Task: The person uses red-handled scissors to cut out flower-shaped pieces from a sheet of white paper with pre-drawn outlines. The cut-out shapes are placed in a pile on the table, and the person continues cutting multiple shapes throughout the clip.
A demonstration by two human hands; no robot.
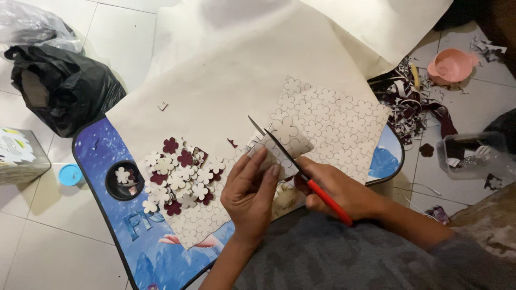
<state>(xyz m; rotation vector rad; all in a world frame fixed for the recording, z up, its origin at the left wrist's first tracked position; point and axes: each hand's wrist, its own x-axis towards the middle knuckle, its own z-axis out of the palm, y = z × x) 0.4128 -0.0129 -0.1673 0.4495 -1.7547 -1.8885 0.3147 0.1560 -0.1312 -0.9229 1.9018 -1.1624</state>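
Note:
My left hand (pixel 250 188) pinches a small cream piece with a flower outline (pixel 287 135) near the middle of the view. My right hand (pixel 336 189) grips red-handled scissors (pixel 322 194); their open blades (pixel 269 137) straddle that piece. Behind it lies a cream sheet printed with flower outlines (pixel 338 126). To the left sits a pile of cut-out cream and maroon flowers (pixel 180 177) on another outlined sheet.
A small blue lap table (pixel 115 150) carries everything, with a round cup hole (pixel 123 180) holding a few flowers. Large cream paper (pixel 231 70) drapes behind. On the tiled floor: black plastic bag (pixel 62 86), pink bowl (pixel 450 65), maroon scraps (pixel 416 104), clear container (pixel 473 156).

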